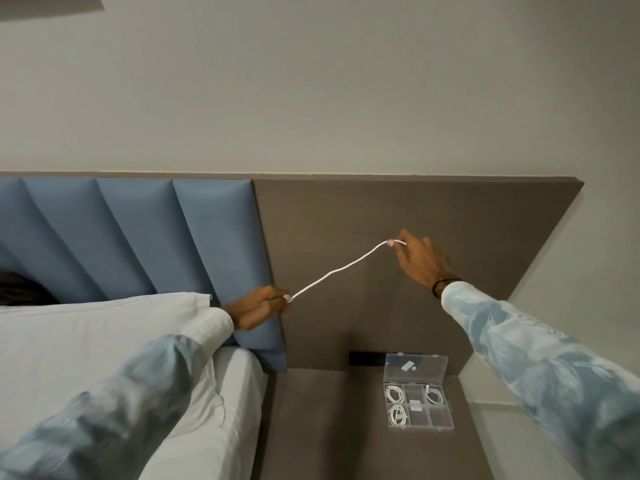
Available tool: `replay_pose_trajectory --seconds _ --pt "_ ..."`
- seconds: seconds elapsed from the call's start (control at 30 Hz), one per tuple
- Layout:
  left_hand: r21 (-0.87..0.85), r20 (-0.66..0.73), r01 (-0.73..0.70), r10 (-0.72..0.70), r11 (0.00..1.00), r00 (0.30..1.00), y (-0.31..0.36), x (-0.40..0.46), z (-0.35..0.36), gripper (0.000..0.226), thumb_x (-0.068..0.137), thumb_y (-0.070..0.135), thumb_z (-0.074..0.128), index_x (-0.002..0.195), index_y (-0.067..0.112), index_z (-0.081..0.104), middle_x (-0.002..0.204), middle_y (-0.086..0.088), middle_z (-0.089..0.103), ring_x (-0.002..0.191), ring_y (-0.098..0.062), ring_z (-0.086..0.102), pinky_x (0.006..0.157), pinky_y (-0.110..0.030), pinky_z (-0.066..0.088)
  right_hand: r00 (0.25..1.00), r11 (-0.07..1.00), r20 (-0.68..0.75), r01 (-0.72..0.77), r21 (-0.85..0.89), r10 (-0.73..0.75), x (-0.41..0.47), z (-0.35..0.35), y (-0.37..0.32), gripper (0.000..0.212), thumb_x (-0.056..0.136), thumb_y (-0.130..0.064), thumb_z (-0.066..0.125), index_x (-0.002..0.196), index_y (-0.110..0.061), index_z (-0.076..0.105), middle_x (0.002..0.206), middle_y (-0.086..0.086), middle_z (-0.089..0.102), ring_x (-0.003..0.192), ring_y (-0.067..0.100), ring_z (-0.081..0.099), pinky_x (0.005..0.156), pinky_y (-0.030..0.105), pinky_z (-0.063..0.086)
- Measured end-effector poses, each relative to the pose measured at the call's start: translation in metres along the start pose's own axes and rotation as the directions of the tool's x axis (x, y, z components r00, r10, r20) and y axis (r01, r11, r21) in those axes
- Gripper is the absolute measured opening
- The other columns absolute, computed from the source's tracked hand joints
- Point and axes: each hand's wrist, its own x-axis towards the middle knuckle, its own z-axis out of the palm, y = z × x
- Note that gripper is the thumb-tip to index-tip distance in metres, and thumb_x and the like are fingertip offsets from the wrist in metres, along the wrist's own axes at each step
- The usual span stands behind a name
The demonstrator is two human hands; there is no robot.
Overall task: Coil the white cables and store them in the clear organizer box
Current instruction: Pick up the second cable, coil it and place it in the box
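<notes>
A white cable stretches nearly straight in the air between my two hands, in front of the brown headboard panel. My left hand pinches its lower end near the blue padding. My right hand pinches the upper end, with the plug tip showing past the fingers. Below, on the brown nightstand, the clear organizer box lies with its lid open against the panel. Three coiled white cables fill compartments: one at upper left, one at lower left, one at upper right.
A bed with white sheet and pillow lies to the left. Blue padded headboard panels rise behind it. A black strip sits on the panel left of the box lid. The nightstand top spreads around the box.
</notes>
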Motion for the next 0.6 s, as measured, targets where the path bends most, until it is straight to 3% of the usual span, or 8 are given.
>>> replay_pose_trajectory --seconds 0.07,0.17,0.23,0.3,0.37,0.47,0.53,0.6 --pt "-0.446 0.049 -0.035 0.063 0.894 0.997 0.026 -0.006 0.011 0.029 0.098 0.018 0.042 0.077 0.009 0.06 0.066 -0.007 0.047 0.064 -0.021 0.043 0.067 -0.034 0.038 0.999 0.999 0.024 -0.035 0.004 0.035 0.002 0.0 0.006 0.037 0.103 -0.051 0.04 0.107 -0.018 0.056 0.084 0.017 0.069 0.079 0.044 0.067 0.056 0.033 0.042" --pt "-0.933 -0.116 -0.171 0.185 0.317 0.976 0.062 -0.009 0.0 0.023 0.094 0.016 0.042 0.075 0.01 0.054 0.064 -0.002 0.039 0.061 -0.019 0.037 0.063 -0.029 0.038 0.988 0.998 0.148 -0.042 0.05 0.034 -0.012 0.006 -0.003 0.038 0.104 -0.052 0.039 0.11 -0.022 0.062 0.088 0.014 0.071 0.082 0.041 0.067 0.067 0.043 0.056" --pt "-0.953 -0.302 -0.298 0.142 -0.049 0.943 0.08 0.003 -0.019 0.028 0.101 0.016 0.036 0.079 0.013 0.053 0.068 0.001 0.04 0.061 -0.014 0.039 0.067 -0.025 0.038 0.965 0.993 0.251 0.053 0.107 -0.079 -0.03 0.015 -0.023 0.036 0.105 -0.052 0.036 0.102 -0.026 0.061 0.077 0.008 0.066 0.069 0.034 0.064 0.066 0.047 0.058" --pt "-0.859 -0.446 -0.436 -0.026 -0.269 0.895 0.088 0.023 -0.035 0.029 0.104 0.015 0.038 0.083 0.012 0.058 0.073 0.001 0.045 0.063 -0.012 0.045 0.074 -0.024 0.04 0.926 0.968 0.307 0.167 0.187 -0.219 -0.05 0.028 -0.049 0.034 0.106 -0.05 0.033 0.098 -0.028 0.059 0.07 0.005 0.064 0.06 0.03 0.062 0.061 0.05 0.058" --pt "-0.792 -0.554 -0.596 -0.254 -0.129 0.792 0.08 0.042 -0.045 0.029 0.108 0.015 0.038 0.091 0.01 0.062 0.079 -0.002 0.052 0.069 -0.014 0.052 0.079 -0.026 0.045 0.889 0.937 0.318 0.266 0.226 -0.329 -0.067 0.038 -0.074 0.034 0.106 -0.052 0.03 0.099 -0.028 0.053 0.07 0.004 0.063 0.058 0.026 0.062 0.057 0.048 0.057" --pt "-0.522 -0.811 -0.48 -0.236 0.706 0.535 0.036 0.057 -0.038 0.032 0.111 0.017 0.039 0.098 0.0 0.064 0.084 -0.011 0.059 0.077 -0.021 0.056 0.079 -0.034 0.048 0.876 0.903 0.264 0.334 0.271 -0.403 -0.075 0.031 -0.093 0.028 0.106 -0.05 0.03 0.1 -0.029 0.047 0.071 -0.004 0.058 0.057 0.02 0.057 0.052 0.04 0.052" --pt "-0.165 -0.78 -0.275 0.046 0.947 0.624 0.007 0.055 -0.023 0.033 0.109 0.017 0.041 0.092 -0.002 0.061 0.081 -0.013 0.061 0.074 -0.027 0.058 0.075 -0.039 0.048 0.911 0.896 0.172 0.31 0.317 -0.376 -0.063 0.016 -0.092 0.025 0.106 -0.045 0.034 0.099 -0.027 0.05 0.072 -0.007 0.056 0.058 0.018 0.054 0.053 0.04 0.048" --pt "0.046 -0.56 -0.205 0.196 0.978 0.805 -0.009 0.05 -0.002 0.028 0.103 0.018 0.042 0.085 0.004 0.056 0.077 -0.009 0.058 0.07 -0.028 0.053 0.072 -0.04 0.045 0.939 0.897 0.067 0.299 0.326 -0.337 -0.046 -0.001 -0.09 0.025 0.106 -0.041 0.039 0.098 -0.023 0.055 0.074 -0.007 0.056 0.063 0.02 0.056 0.056 0.039 0.047"
